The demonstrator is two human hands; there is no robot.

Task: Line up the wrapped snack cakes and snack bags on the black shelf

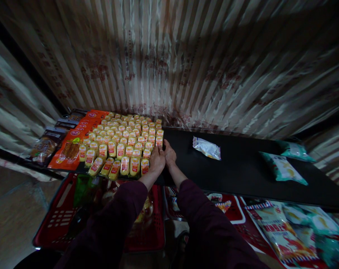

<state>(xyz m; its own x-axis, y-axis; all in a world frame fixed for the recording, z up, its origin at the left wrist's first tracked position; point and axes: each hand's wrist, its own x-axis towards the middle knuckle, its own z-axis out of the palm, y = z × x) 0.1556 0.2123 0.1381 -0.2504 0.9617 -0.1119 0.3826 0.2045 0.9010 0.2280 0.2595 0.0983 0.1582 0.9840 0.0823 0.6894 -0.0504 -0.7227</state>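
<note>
Rows of small yellow wrapped snack cakes (120,150) with red and white labels stand packed together on the left half of a black shelf (183,175). At the right front corner of these rows, my left hand (157,161) is closed, its fingers curled down against the end packs. Close beside it, touching or nearly so, my right hand (170,154) is also closed, with its fingertips by the right side of the last row. Whatever lies between the fingers of either hand is hidden.
Left of the cakes lie an orange snack bag (71,149) and brown bags (46,144). A white-and-blue packet (207,148) and green-white bags (284,168) lie to the right. Below stand red baskets (57,220) of goods and large snack bags (284,231). Striped sheeting (158,74) hangs behind.
</note>
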